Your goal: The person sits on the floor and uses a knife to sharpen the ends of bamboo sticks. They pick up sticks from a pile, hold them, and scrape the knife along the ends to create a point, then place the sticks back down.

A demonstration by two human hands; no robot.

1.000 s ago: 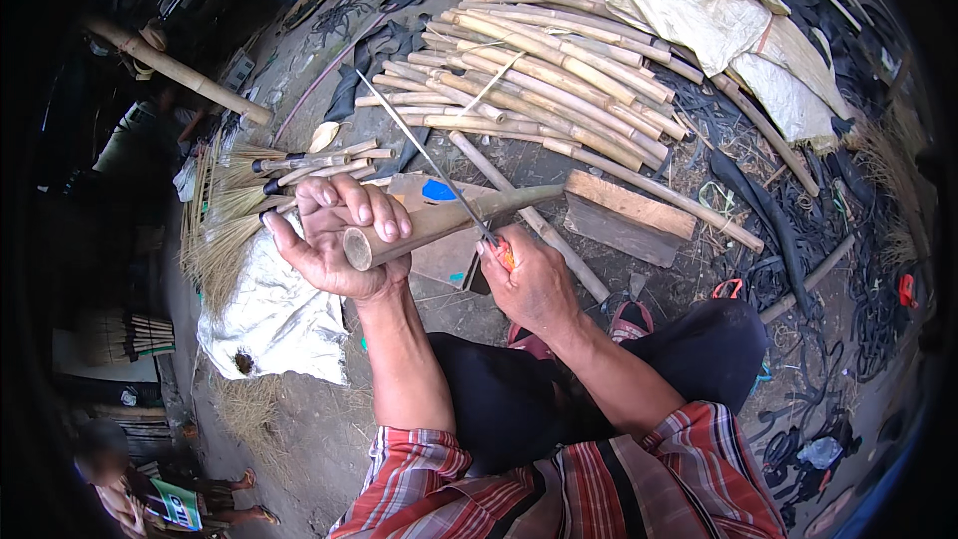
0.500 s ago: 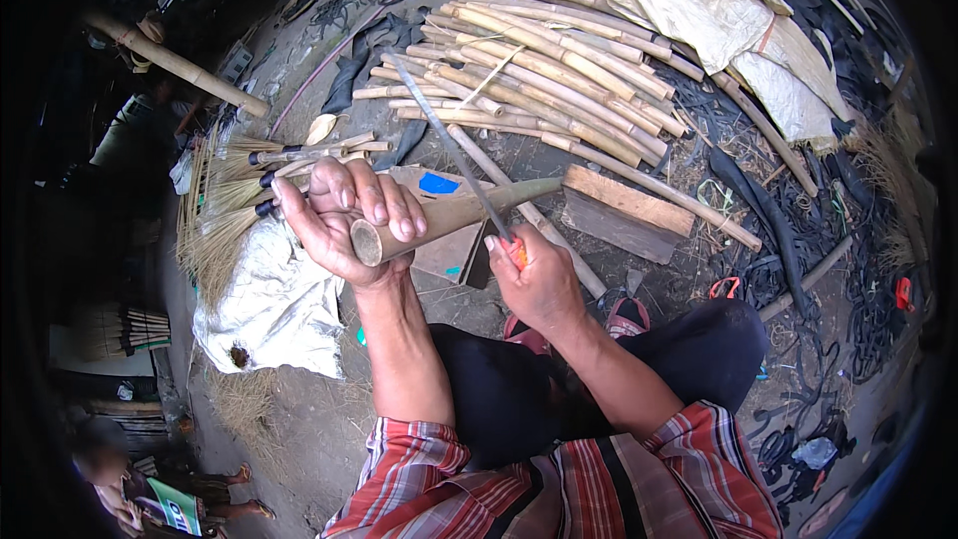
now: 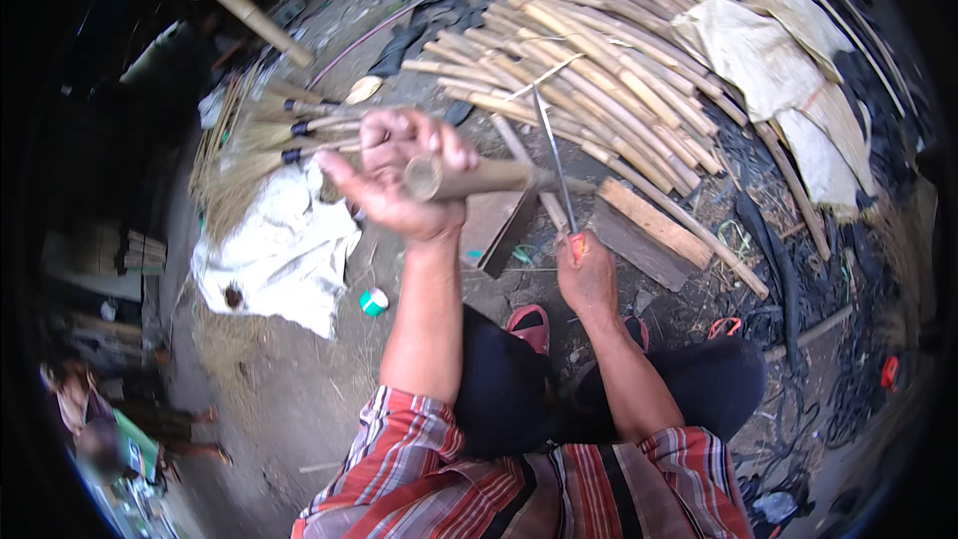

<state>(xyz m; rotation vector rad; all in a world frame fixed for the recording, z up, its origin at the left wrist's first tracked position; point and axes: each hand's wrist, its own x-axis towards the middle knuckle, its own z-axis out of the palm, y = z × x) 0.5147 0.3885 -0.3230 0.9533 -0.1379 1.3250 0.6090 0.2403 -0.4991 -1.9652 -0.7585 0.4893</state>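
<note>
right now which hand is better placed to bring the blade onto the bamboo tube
Right. The right hand already grips the knife, its blade crossing the bamboo tube; the left hand is occupied holding that tube up.

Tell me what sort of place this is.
Probably an outdoor, dirt-floored yard where brooms are made by hand. A pile of cut bamboo poles lies on the ground, finished grass brooms lie at the left, and the hands work a bamboo tube with a long knife.
</note>
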